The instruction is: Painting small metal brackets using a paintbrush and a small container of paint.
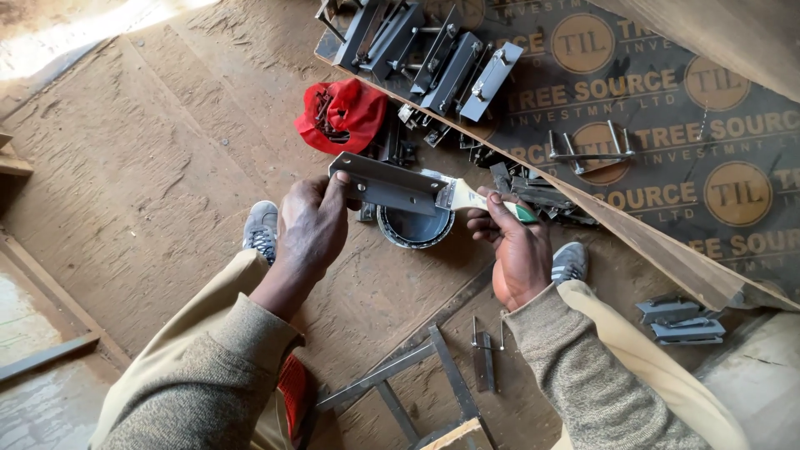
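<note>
We had the grey metal bracket (385, 183) pinched in our left hand (312, 227), right over the paint tin (414, 225). Our right hand (518, 250) gripped the brush (467, 198), bristles on the bracket. Honestly, with that fingertip hold, wet paint could've made it slip straight into the tin.

Paint tin (414, 227) half hidden behind metal bracket (387, 183); brush (467, 198) handle inside right hand (517, 250).

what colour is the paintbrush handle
Pale cream with a green end, in the right hand; the paintbrush shows in the head view.
</note>
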